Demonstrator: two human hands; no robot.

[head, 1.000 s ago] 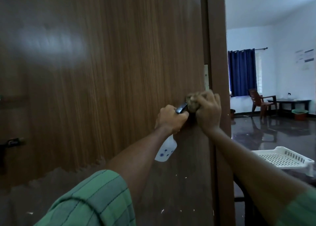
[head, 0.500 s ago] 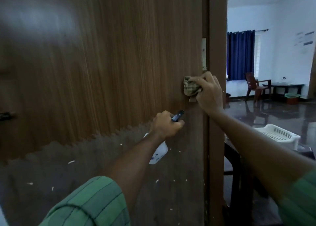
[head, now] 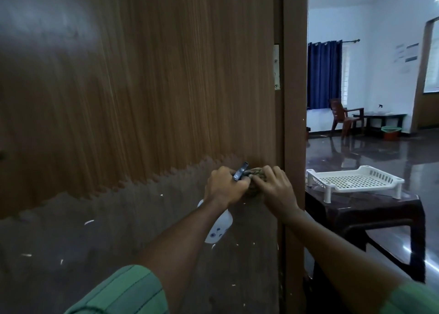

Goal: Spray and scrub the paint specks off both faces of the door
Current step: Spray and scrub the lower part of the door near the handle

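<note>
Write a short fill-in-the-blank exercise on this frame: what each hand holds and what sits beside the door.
1. The left hand grips a white ____ bottle.
2. The right hand presses a balled-up ____ against the door.
3. The white slotted tray stands on a dark ____ beside the door.
4. The curtain in the far room is ____.

Missing words: spray; cloth; table; blue

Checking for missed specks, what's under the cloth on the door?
The right hand presses the cloth against the door, so the patch beneath is hidden. White specks show on the darker lower part around it.
</note>
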